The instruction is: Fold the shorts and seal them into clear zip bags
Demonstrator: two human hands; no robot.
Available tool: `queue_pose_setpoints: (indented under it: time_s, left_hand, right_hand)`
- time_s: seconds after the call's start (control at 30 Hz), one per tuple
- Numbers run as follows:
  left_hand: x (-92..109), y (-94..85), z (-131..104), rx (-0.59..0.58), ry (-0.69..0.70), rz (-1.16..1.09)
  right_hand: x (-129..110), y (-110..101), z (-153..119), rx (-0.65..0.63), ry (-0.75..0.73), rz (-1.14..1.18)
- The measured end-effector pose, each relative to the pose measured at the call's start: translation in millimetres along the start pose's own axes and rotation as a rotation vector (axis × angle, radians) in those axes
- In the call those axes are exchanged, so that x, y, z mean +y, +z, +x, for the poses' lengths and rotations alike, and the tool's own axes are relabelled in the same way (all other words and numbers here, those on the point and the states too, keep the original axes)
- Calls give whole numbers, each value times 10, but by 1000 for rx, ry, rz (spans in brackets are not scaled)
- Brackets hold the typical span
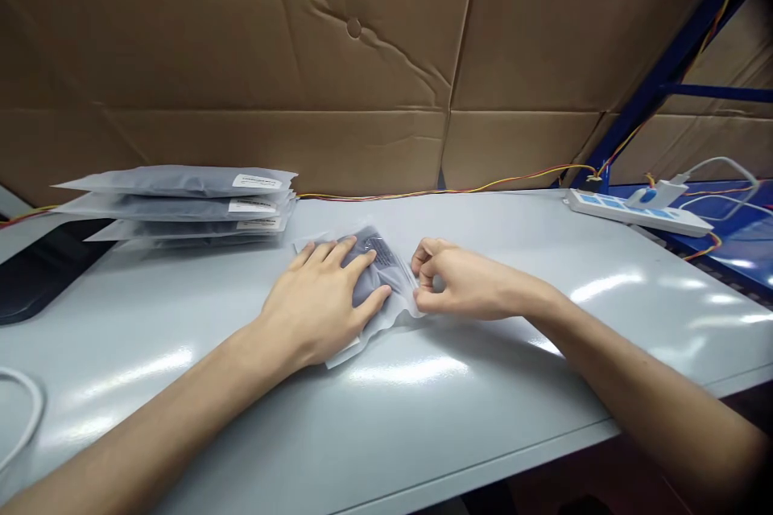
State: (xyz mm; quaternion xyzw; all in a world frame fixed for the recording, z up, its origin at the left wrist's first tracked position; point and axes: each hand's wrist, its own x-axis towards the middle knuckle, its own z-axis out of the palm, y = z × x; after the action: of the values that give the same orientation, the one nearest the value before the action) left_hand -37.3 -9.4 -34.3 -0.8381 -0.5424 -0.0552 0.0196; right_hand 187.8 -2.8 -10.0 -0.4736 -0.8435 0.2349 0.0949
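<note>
A frosted plastic bag (395, 278) with something dark inside lies flat on the grey table (483, 410). Dark printed lines show on its upper part. My left hand (320, 290) rests on the bag with fingers spread, pressing it to the table and covering much of it. At the bag's right edge, my right hand (452, 278) pinches the edge between thumb and fingers. A pile of similar bags (181, 205) with white labels sits at the back left, apart from both hands.
Brown cardboard (241, 32) stands behind the table. A white power strip (640, 213) with a plugged-in charger lies at the back right, beside a blue metal frame (658, 88). On the left are a black flat object (48, 273) and a white cable (33, 410).
</note>
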Motion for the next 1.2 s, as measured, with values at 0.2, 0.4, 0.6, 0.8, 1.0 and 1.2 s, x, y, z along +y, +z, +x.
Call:
queue_pose_setpoints:
  time_s: [0.2, 0.4, 0.6, 0.8, 1.0, 1.2]
  left_hand:
    - [-20, 7, 4, 18, -3, -19]
    - [-91, 32, 13, 15, 34, -24]
    - [-171, 12, -1, -46, 177, -82]
    - [-147, -19, -35, -29, 243, -143]
    - [-93, -29, -47, -41, 256, -139]
    - [-93, 13, -34, 2, 245, -182]
  right_hand:
    - [-16, -39, -56, -41, 1, -21]
    - [33, -56, -41, -30, -3, -28]
    - [247, 54, 111, 176, 19, -86]
    - [343, 118, 189, 237, -19, -72]
    - [306, 140, 200, 221, -15, -78]
    - [236, 170, 196, 279, 21, 12]
